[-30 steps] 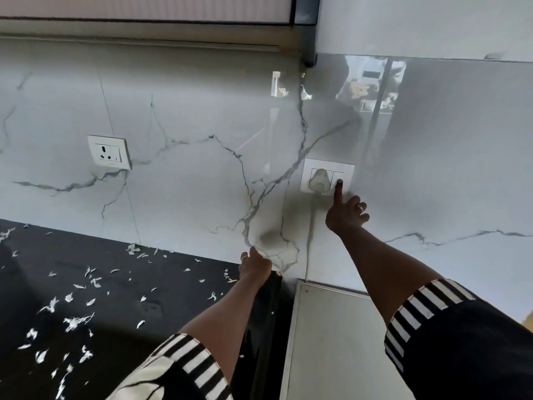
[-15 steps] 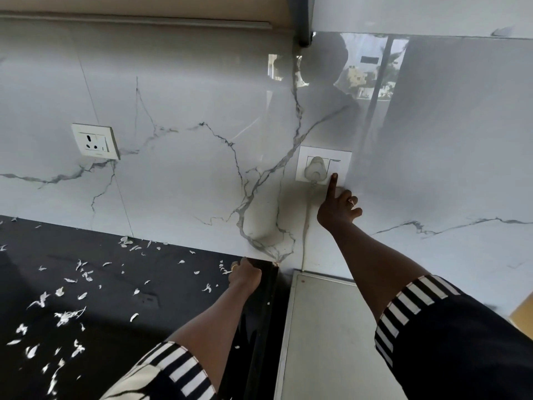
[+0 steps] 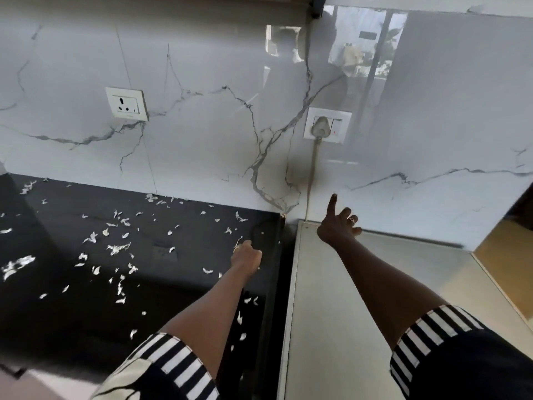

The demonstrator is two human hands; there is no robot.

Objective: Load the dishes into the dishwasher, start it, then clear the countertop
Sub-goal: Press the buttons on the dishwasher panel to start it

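Your right hand (image 3: 339,226) hung in the air over the far edge of the pale top (image 3: 346,298), index finger stretched toward the wall (image 3: 202,140), the other fingers loosely spread, holding nothing. A ring showed on one finger. The fingertip was well below the switch plate (image 3: 328,125) and clear of it. A plug (image 3: 320,127) sat in that plate, and its cord (image 3: 313,174) ran down the wall to the gap beside the pale top.

Your left hand (image 3: 246,258) was curled into a loose fist, resting on the counter (image 3: 72,313) near its right edge; I could not tell whether it gripped anything. The counter was black and strewn with small white scraps (image 3: 115,248), thickest at the left and middle. A second, unused socket (image 3: 127,103) sat on the wall farther left. Both sleeves were black with white stripes at the cuffs.
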